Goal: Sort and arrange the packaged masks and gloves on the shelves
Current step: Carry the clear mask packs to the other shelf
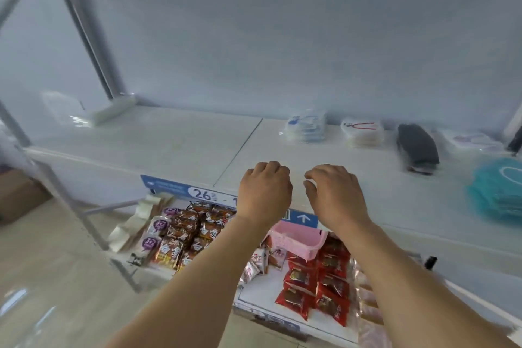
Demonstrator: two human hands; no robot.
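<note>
On the white shelf [158, 147], packaged masks lie in a row at the back right: a blue-and-white pack [306, 128], a white pack with red straps [363, 131], a black pack [416, 147] and a pale pack [471, 140]. A stack of teal masks [498, 188] sits at the right edge. Clear packs [93, 111] lie at the back left; their contents are too blurred to tell. My left hand [264, 192] hovers over the shelf's front edge with fingers curled and nothing in it. My right hand [333, 195] is beside it, fingers bent and apart, holding nothing.
The lower shelf holds several snack packets [183, 234], red packets [319, 282] and a pink basket [296, 237]. A blue price strip [180, 189] runs along the shelf's front edge. Grey uprights [93, 45] stand at the left. A cardboard box [17, 195] sits on the floor.
</note>
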